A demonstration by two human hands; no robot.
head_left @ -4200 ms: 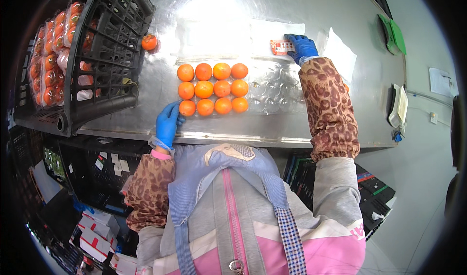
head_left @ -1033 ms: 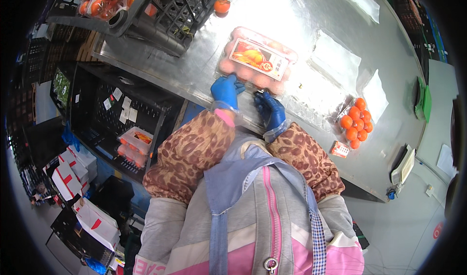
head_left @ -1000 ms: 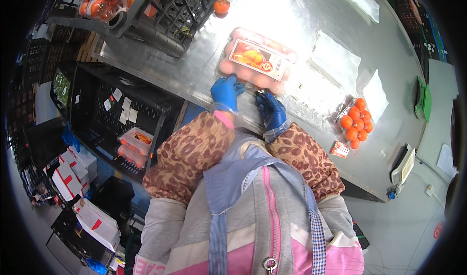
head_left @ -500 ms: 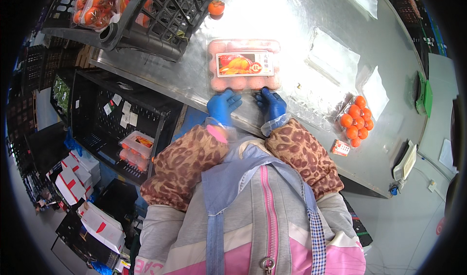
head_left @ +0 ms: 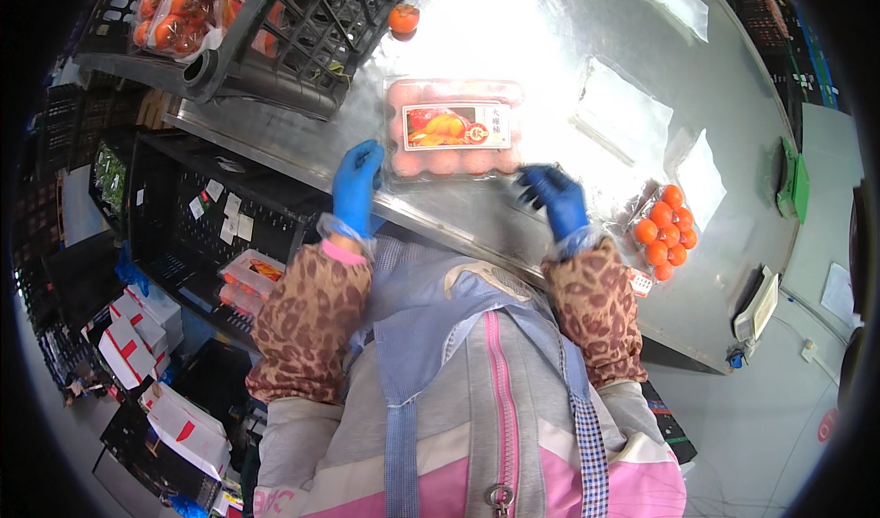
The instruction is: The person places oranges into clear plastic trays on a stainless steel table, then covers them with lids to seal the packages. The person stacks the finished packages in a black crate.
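A clear plastic clamshell pack of round fruit (head_left: 456,162), with a pictured label on its lid, lies flat on the metal table (head_left: 513,225) in front of me. Off its left edge is my left hand (head_left: 356,186), blue-gloved, the fingers stretched forward and holding nothing. My right hand (head_left: 557,197), gloved the same way, is at the pack's lower right corner with its fingers apart and slightly blurred. Whether those fingertips touch the pack I cannot tell. Beyond the pack sits a loose persimmon (head_left: 403,18).
A black crate (head_left: 266,87) with packed persimmons stands at the far left. Below it is another black crate (head_left: 174,252) holding a fruit pack (head_left: 252,278). To the right lie orange fruits (head_left: 667,234) in clear plastic, white sheets (head_left: 623,110) and a small red-and-white packet (head_left: 639,282).
Both hands have moved apart from the pack's near edge, the left one to its left side, the right one to its right corner. The pack sits about where it was.
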